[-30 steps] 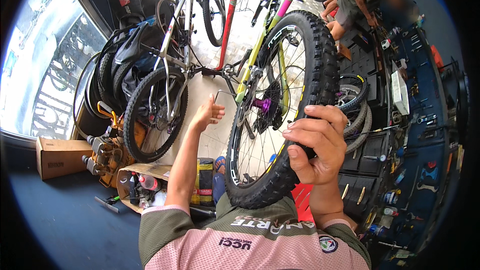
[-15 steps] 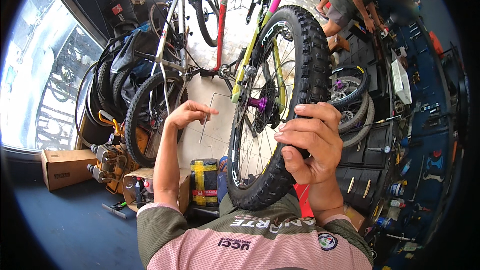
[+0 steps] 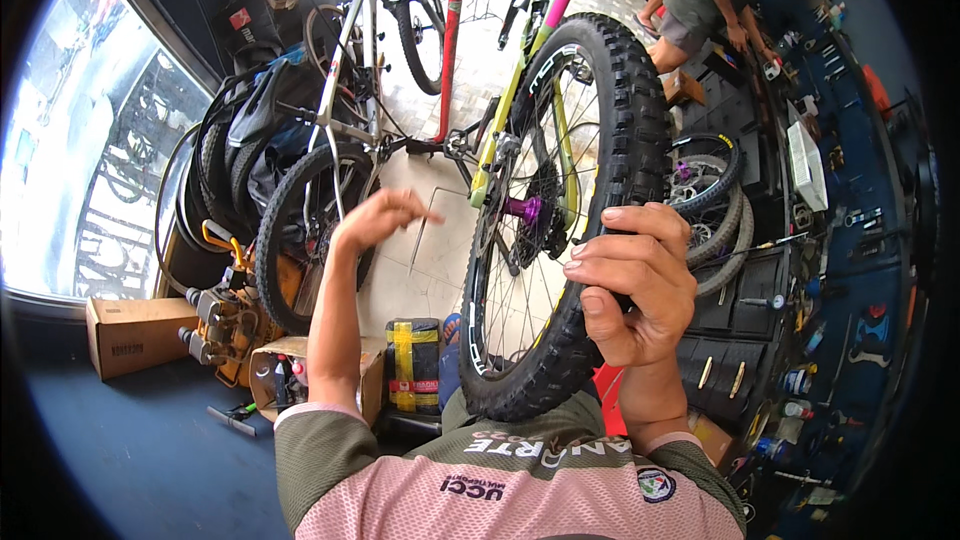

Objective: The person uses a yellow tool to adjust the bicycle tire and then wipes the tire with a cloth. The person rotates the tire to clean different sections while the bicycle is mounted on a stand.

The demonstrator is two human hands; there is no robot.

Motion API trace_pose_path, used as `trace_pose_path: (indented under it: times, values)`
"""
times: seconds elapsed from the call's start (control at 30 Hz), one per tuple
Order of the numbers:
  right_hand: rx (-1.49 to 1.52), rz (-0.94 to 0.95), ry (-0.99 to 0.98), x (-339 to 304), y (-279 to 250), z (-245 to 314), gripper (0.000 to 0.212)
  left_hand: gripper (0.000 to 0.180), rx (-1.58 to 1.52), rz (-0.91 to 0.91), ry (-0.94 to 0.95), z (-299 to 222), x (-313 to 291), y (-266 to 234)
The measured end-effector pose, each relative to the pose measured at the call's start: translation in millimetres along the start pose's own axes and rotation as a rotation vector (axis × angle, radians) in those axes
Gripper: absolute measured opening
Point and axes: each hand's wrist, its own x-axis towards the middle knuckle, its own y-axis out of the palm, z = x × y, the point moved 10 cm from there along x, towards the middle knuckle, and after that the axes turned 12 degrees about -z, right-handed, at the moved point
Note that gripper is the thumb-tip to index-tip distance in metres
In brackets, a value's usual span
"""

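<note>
On the right, my right hand [image 3: 640, 285] is closed on the knobbly tyre of a bicycle wheel [image 3: 638, 130], its fingers and thumb pressed to the near side of the tread. The wheel stands upright, slightly tilted, with a purple hub [image 3: 527, 209] and dark sprockets at its centre. It sits in the rear of a yellow-green bicycle frame [image 3: 488, 172]. My left hand [image 3: 380, 218] hovers to the left of the wheel, apart from it. Its fingers are loosely bent, the index finger reaching out to the right, and nothing shows in them. A thin bent metal rod [image 3: 424, 230] appears just beyond these fingertips.
A silver bicycle [image 3: 335, 105] and a red post [image 3: 452, 40] stand ahead. Cardboard boxes [image 3: 140, 332] and a yellow machine [image 3: 225, 315] lie left. A taped black package [image 3: 414, 365] is below. At right are spare wheels [image 3: 742, 230], tool-covered panels and another person [image 3: 712, 0].
My left hand's fingers have shifted slightly up and loosened a little. My right hand keeps its hold on the tyre. The whole view has moved slightly.
</note>
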Motion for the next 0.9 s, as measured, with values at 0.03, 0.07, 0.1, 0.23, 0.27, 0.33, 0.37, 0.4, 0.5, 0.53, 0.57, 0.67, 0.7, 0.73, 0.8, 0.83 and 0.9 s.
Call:
trace_pose_path:
  times: [0.03, 0.07, 0.1, 0.23, 0.27, 0.33, 0.37, 0.4, 0.5, 0.53, 0.57, 0.67, 0.7, 0.73, 0.8, 0.83, 0.9]
  values:
    - [-0.005, 0.0, -0.002, 0, 0, -1, 0.01, 0.047, -0.053, 0.041, -0.118, 29, -7, 12]
    - [-0.007, 0.002, -0.005, 1, 0, 0, 0.01, 0.043, -0.049, 0.06, -0.269, 59, -10, 24]
    - [0.004, -0.002, -0.015, 4, 0, 2, 0.01, 0.042, -0.06, -0.007, -0.309, 85, -2, 22]
    - [0.058, -0.017, -0.093, 20, 7, 18, 0.01, 0.039, -0.168, -0.284, -0.357, 132, 55, -31]
    - [0.049, -0.011, -0.086, 17, 9, 16, 0.01, 0.038, -0.137, -0.356, -0.253, 108, 72, -39]
    - [0.043, -0.017, -0.037, 8, 9, 9, 0.017, 0.041, -0.065, -0.315, -0.134, 51, 88, -48]
    - [0.033, -0.02, -0.007, 3, 7, 4, 0.021, 0.042, 0.006, -0.285, -0.038, 20, 82, -44]
    - [0.022, -0.017, 0.001, 0, 6, 2, 0.021, 0.044, 0.081, -0.261, 0.062, -13, 73, -46]
    - [0.008, -0.016, 0.001, 1, 1, 0, 0.016, 0.042, 0.061, -0.047, -0.048, -9, 16, -21]
    - [0.0, -0.012, 0.0, 2, 0, -2, 0.012, 0.042, 0.004, 0.052, -0.115, 4, 3, -3]
    - [0.001, -0.009, -0.01, 3, -1, -2, 0.01, 0.041, 0.019, 0.091, -0.168, 23, -2, 10]
    - [0.008, -0.008, -0.033, 8, 1, 1, 0.01, 0.04, 0.068, 0.011, -0.311, 108, 19, 19]
    - [0.009, -0.008, -0.037, 9, 1, 2, 0.01, 0.04, 0.084, -0.088, -0.358, 120, 37, 13]
    - [0.012, -0.009, -0.051, 11, 3, 5, 0.01, 0.039, 0.1, -0.196, -0.4, 128, 53, -2]
    - [0.05, -0.022, -0.117, 24, 7, 20, 0.01, 0.04, 0.005, -0.338, -0.346, 122, 83, -57]
    - [0.054, -0.023, -0.12, 23, 9, 20, 0.009, 0.04, -0.043, -0.39, -0.277, 101, 96, -71]
    - [0.025, -0.017, -0.067, 10, 7, 9, 0.009, 0.041, -0.119, -0.369, -0.12, 40, 103, -53]
